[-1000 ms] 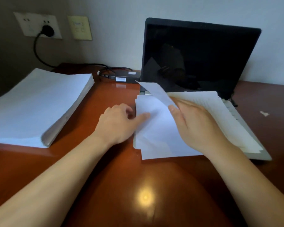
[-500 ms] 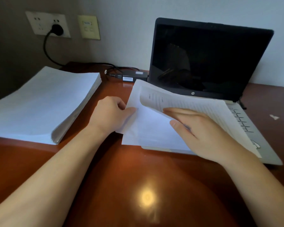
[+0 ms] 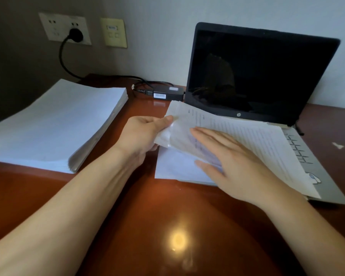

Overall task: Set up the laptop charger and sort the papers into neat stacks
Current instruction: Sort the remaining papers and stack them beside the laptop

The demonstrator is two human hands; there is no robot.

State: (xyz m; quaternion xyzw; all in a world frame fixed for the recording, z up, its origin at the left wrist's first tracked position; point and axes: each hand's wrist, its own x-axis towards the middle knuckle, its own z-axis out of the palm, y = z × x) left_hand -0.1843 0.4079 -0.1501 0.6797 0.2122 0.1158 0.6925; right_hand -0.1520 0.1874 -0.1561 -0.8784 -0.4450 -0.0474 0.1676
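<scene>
An open laptop with a dark screen stands at the right of the brown desk. A pile of printed papers lies over its keyboard. My left hand pinches the lifted left edge of the top sheets. My right hand lies flat on those sheets with straight fingers. A blank white sheet sits below the raised ones. The black charger brick lies behind the papers, and its plug is in the wall socket. A thick white paper stack rests at the left.
A second wall plate sits right of the socket. The charger cable loops down the wall onto the desk. A small white scrap lies at the far right. A lamp glare shows on the desk's near part.
My left hand has lifted the papers' left edge higher and now pinches it. My right hand has flattened on top of the sheets. The view has shifted a little left.
</scene>
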